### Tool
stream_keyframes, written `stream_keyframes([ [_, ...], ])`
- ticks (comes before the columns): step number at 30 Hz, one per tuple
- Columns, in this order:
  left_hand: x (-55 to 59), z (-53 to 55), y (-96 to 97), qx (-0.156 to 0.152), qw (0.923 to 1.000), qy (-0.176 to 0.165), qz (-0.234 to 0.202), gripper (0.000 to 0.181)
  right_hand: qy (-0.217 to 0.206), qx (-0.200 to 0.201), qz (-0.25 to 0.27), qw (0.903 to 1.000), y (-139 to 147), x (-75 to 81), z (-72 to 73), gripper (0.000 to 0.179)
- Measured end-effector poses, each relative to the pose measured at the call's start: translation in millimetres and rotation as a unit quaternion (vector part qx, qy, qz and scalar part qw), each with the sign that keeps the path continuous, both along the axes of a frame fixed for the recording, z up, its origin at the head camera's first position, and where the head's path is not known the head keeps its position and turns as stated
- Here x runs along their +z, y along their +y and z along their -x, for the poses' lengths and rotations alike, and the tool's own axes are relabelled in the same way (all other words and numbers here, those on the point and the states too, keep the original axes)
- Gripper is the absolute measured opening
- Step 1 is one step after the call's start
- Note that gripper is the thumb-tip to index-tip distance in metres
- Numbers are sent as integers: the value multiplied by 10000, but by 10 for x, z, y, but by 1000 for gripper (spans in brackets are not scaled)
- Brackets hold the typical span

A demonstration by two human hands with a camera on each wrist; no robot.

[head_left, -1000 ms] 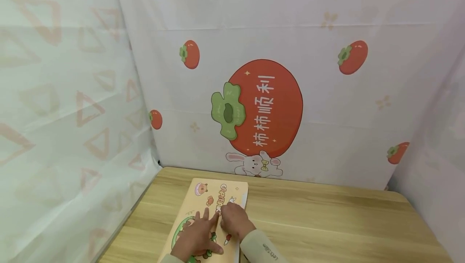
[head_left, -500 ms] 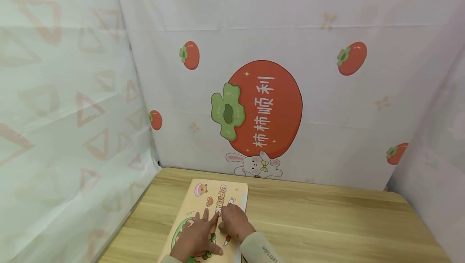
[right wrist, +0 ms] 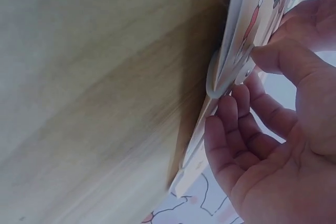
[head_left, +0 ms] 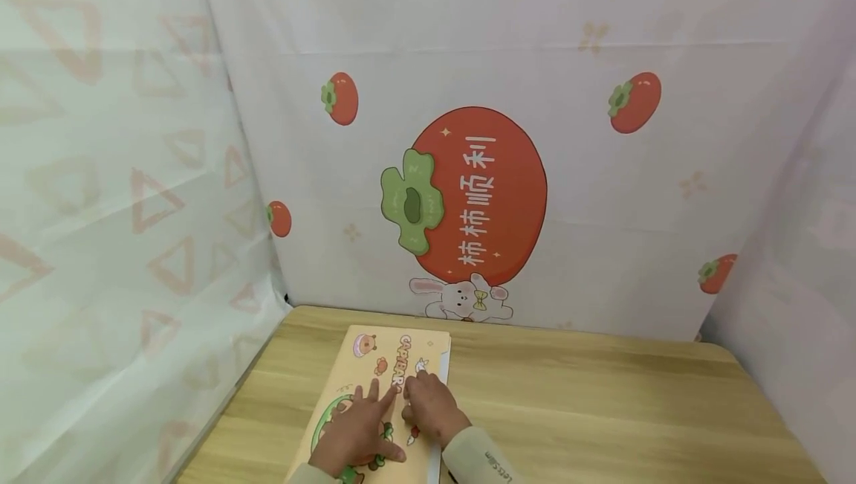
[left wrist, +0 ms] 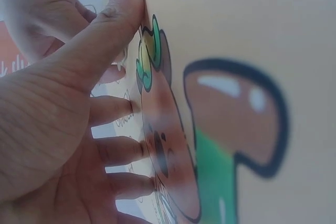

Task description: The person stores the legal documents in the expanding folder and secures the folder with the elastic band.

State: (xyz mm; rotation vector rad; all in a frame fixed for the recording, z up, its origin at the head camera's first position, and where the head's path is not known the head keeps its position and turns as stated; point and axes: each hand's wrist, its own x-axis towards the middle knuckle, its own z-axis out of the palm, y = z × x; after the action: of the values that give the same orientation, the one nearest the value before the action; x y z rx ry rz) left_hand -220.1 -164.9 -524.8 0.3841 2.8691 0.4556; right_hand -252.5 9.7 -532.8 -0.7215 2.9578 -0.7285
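A cream book [head_left: 366,380] with cartoon capybara pictures and "CAPYBARA" lettering lies on the left part of the wooden table [head_left: 575,410]. My left hand [head_left: 357,428] rests on its cover, fingers spread; up close in the left wrist view, the fingertips and thumb of the left hand [left wrist: 68,98] touch the printed surface. At the book's right-hand edge, the right hand [head_left: 433,408] has its fingers curled. The right wrist view has a pale strap [right wrist: 212,77] wrapping that edge, its end between the thumb and index finger of the right hand [right wrist: 283,114].
Behind the table hangs a white cloth [head_left: 575,194] printed with persimmons and a rabbit. Another white cloth [head_left: 127,246], patterned with triangles, borders the left side. Bare wood extends to the right of the book.
The head view has shifted slightly, moving the scene a little left. My right fingers and thumb have moved slightly at the book's edge. The left hand stays in place on the cover.
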Motion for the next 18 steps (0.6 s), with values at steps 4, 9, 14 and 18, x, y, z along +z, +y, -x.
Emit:
stream_keyframes([
  [4, 20, 34, 0, -35, 10000, 10, -41, 111, 50, -6, -30, 10000, 20, -5, 13, 18],
  [9, 29, 32, 3, -44, 10000, -4, 40, 110, 505, 91, -394, 9979, 80, -39, -23, 16],
  [14, 27, 18, 2, -199, 9997, 45, 122, 110, 538, 176, -517, 9971, 207, -41, -63, 19],
  [18, 17, 36, 19, -355, 9992, 106, 179, 110, -79, 216, -294, 9993, 389, 36, -53, 28],
])
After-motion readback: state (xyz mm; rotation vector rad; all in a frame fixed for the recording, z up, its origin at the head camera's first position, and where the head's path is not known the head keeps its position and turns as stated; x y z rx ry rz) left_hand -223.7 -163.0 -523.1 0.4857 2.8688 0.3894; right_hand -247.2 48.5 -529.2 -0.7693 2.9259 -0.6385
